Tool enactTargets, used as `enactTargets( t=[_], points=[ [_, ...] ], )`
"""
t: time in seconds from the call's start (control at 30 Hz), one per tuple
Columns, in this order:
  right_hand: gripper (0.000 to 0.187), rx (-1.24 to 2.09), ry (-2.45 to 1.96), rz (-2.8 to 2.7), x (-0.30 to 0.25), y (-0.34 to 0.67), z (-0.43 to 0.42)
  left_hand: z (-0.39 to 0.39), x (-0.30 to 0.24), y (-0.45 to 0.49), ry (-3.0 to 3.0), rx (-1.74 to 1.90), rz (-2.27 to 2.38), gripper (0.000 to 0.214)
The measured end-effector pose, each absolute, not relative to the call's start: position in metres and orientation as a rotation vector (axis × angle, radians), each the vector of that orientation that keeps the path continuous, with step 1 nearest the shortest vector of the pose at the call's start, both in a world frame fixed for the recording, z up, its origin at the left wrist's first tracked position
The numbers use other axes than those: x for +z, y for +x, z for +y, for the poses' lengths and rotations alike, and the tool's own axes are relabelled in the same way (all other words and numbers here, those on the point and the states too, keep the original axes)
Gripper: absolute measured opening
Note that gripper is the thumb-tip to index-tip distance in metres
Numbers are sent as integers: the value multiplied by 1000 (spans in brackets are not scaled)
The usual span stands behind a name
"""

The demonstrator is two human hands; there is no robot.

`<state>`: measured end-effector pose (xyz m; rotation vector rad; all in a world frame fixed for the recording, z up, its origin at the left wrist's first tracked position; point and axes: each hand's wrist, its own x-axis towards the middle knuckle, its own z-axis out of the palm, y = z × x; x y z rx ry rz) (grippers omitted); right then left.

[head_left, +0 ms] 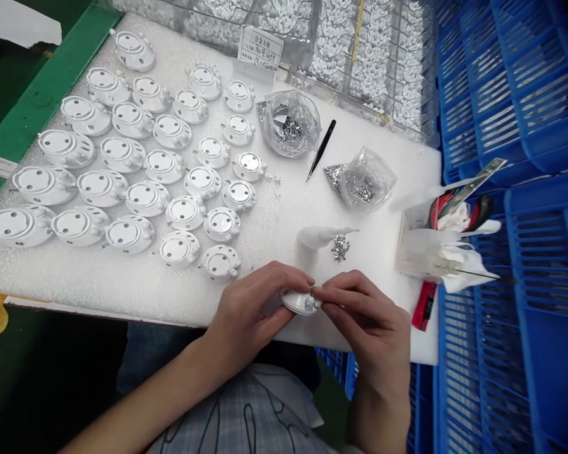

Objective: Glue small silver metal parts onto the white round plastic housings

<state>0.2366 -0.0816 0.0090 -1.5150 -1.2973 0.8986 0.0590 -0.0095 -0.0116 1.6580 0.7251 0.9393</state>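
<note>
Near the front edge of the foam-covered table, my left hand (pixel 260 309) is closed round a small white oval plastic housing (pixel 299 302), holding it by its side. The fingertips of my right hand (pixel 364 309) pinch at the housing's right end; whether a small part sits between them is hidden. Just beyond my hands are a white squeeze bottle (pixel 315 238) with a thin nozzle and a little pile of shiny metal parts (pixel 341 248). Rows of similar white housings (pixel 144 197) with round dark spots fill the left of the table.
Two clear bags of small metal parts (pixel 291 126) (pixel 363 183) lie beyond my hands, with black tweezers (pixel 322 150) between them. A container of tools (pixel 414 252) stands at right beside blue crates (pixel 515 94). Clear trays of white parts (pixel 360 57) line the back.
</note>
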Motion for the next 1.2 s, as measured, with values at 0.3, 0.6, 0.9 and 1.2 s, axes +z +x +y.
enactTargets(
  t=[0.3,0.6,0.9,1.2],
  points=[
    [22,928,-1410,-1234,9,233,-73,-11,-9,58,1599,909,754,15],
    [28,784,-1347,-1415,10,233,-71,-9,-8,57,1557,909,798,11],
    [60,254,-1279,-1629,-2,219,-67,-7,-7,57,1524,956,802,24],
    [56,165,-1279,-1614,-5,221,-65,-3,-6,54,1622,999,646,39]
  ],
)
